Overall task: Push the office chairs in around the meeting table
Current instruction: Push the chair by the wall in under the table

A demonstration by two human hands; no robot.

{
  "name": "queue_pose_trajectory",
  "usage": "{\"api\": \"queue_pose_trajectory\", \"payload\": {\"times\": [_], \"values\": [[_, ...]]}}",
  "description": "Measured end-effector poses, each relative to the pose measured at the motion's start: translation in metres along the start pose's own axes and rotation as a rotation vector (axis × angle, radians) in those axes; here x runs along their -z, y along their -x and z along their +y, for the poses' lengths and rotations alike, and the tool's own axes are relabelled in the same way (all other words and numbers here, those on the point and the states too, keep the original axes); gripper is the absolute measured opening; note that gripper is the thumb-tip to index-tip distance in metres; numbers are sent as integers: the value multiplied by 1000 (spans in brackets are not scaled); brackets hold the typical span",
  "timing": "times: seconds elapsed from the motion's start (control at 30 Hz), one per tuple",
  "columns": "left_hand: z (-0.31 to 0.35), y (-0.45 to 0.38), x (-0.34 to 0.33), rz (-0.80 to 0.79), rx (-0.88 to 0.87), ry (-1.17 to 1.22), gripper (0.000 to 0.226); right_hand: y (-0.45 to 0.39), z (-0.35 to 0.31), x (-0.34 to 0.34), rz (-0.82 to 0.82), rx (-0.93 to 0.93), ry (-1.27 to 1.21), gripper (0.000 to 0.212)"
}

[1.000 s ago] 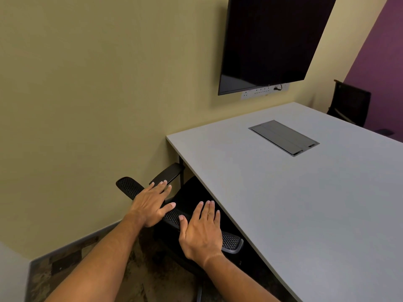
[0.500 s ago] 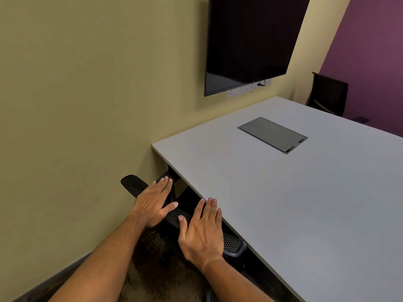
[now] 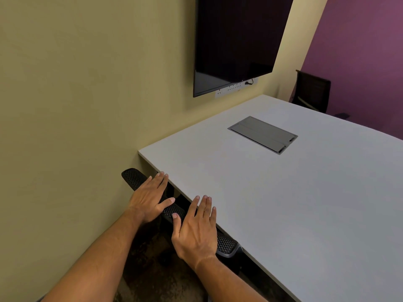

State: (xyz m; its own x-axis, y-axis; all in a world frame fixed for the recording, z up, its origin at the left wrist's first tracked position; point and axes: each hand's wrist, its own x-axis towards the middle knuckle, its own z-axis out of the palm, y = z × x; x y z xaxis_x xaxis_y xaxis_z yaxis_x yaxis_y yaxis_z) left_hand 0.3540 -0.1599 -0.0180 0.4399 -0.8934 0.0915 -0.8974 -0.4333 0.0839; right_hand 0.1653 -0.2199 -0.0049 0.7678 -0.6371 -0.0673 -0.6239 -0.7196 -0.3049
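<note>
Since a second ago the chair [image 3: 172, 211] has slid further under the table [image 3: 283, 203], its armrest now out of sight. Both hands lie flat with fingers spread on the top of the black mesh backrest, gripping nothing: the left hand [image 3: 150, 199] nearer the wall [image 3: 87, 94], the right hand [image 3: 197, 231] beside the table edge. A grey cable hatch [image 3: 262, 134] sits flush in the pale grey tabletop. Above hangs a dark screen [image 3: 237, 40]; another chair [image 3: 311, 91] stands by the purple wall [image 3: 366, 62].
</note>
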Motion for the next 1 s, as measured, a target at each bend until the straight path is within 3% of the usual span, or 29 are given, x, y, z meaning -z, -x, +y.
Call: {"api": "queue_pose_trajectory", "payload": {"times": [1.0], "values": [[-49,-61,-7,-55,5,17,96,-54,-27,2,50,35,-109,73]]}}
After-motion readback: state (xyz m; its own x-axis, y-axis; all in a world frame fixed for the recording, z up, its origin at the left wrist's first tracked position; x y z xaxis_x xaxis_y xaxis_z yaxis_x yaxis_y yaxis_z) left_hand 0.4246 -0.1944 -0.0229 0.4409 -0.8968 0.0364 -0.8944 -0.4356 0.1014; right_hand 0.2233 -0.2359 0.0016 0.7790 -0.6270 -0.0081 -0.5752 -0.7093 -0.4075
